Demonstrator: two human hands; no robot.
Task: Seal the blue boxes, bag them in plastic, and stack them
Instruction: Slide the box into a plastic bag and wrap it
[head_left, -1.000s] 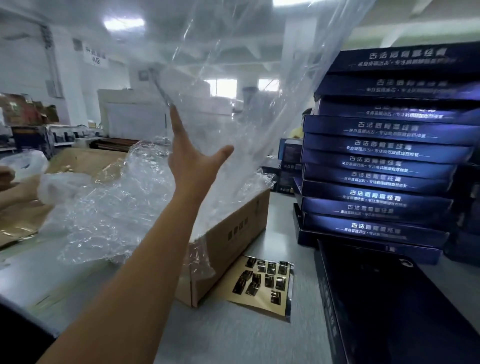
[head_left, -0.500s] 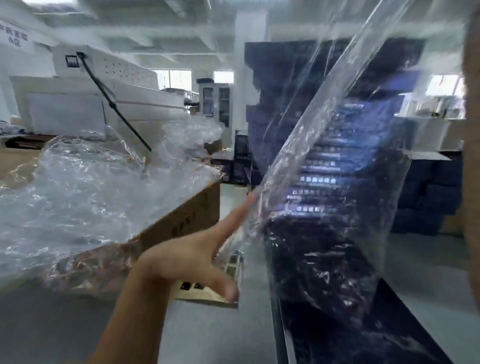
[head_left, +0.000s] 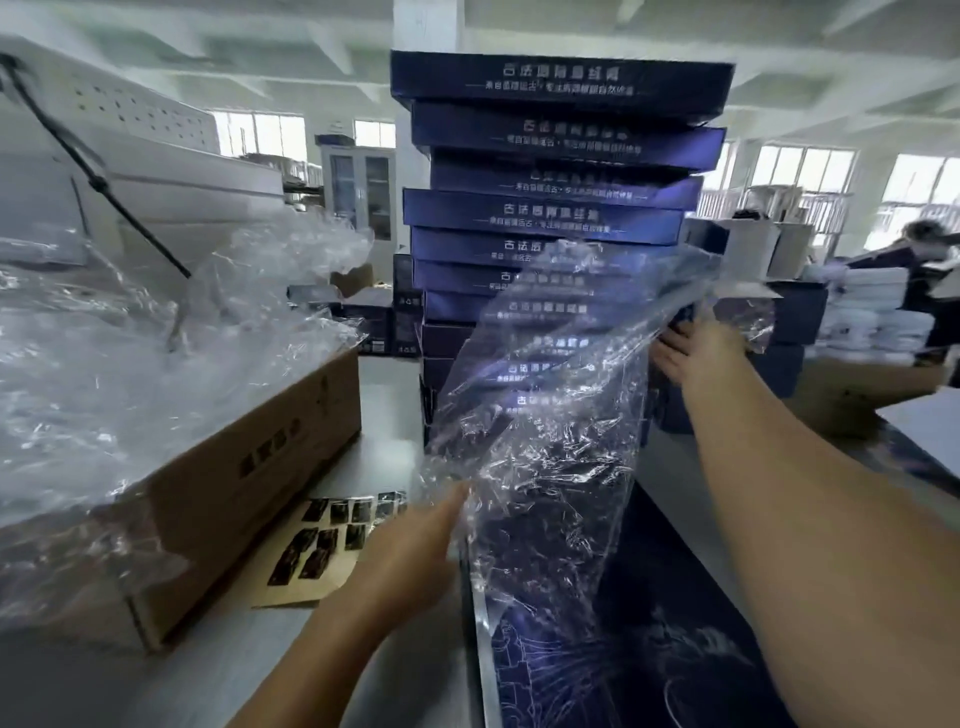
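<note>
A flat dark blue box (head_left: 639, 639) lies on the table in front of me, its far end under a clear plastic bag (head_left: 545, 415). My left hand (head_left: 410, 551) holds the bag's lower left edge near the box's left side. My right hand (head_left: 696, 353) grips the bag's upper right edge, higher and farther away. The bag hangs crumpled between them. Behind it rises a tall stack of blue boxes (head_left: 561, 156) with white lettering.
A cardboard carton (head_left: 249, 478) heaped with loose clear plastic bags (head_left: 130, 338) stands at the left. A brown sheet of dark stickers (head_left: 322, 545) lies beside it. White machines stand behind. A person and more boxes are at the far right.
My view turned right and down. The bag came down from overhead to the box's far end. My right hand now shows, gripping the bag's upper edge; my left hand moved to its lower edge.
</note>
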